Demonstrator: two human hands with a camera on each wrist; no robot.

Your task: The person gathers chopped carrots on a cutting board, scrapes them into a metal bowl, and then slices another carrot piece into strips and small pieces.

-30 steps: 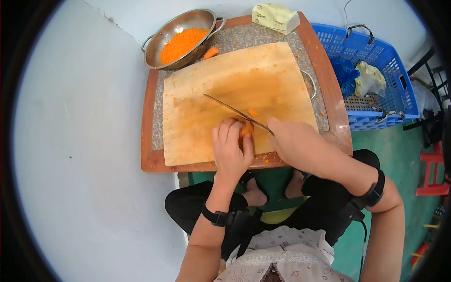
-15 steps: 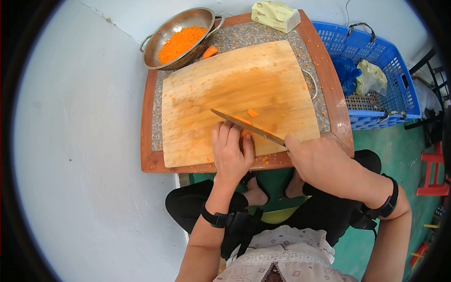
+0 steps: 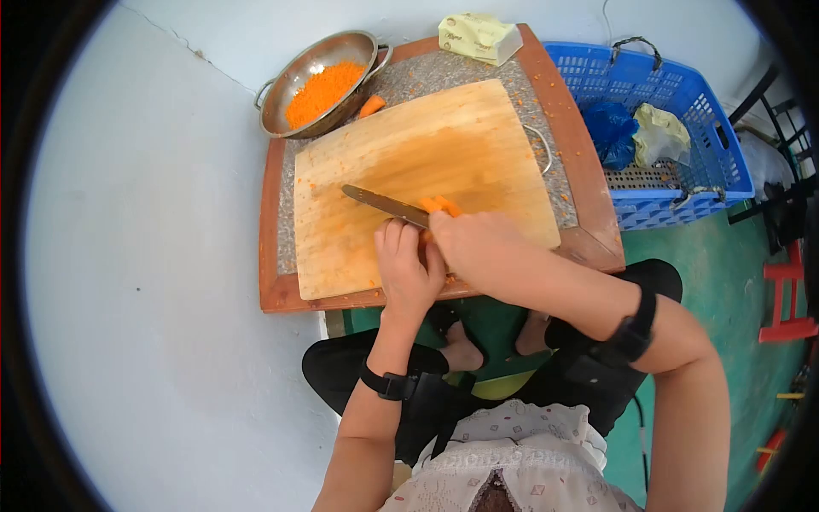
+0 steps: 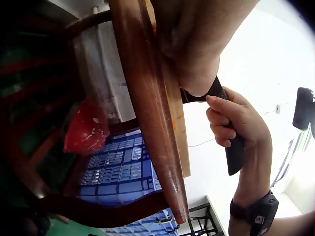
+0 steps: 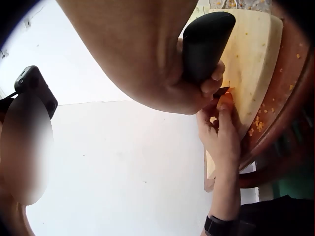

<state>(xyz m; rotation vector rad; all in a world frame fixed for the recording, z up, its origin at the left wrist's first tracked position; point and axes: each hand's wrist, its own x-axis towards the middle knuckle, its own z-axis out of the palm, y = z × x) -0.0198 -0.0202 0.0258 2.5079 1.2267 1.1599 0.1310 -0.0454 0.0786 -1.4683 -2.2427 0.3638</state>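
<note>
Now the knife (image 3: 375,201) is gripped by its black handle (image 4: 236,152) in the right hand (image 3: 482,247), the blade slanting just ahead of the left hand (image 3: 407,266). Between that left thumb and fingers the carrot (image 5: 226,100) is pinched, over the chopping board (image 3: 337,247). Just ahead of the right hand, cut pieces (image 3: 440,204) are seen; well beyond the 2 hands, 1 carrot chunk (image 3: 372,106) is placed beside 1 metal bowl (image 3: 358,48).

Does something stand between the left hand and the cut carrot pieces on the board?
Yes. In the head view, the blade of the knife, gripped by the right hand, lies between the left hand and the cut carrot pieces.
</note>
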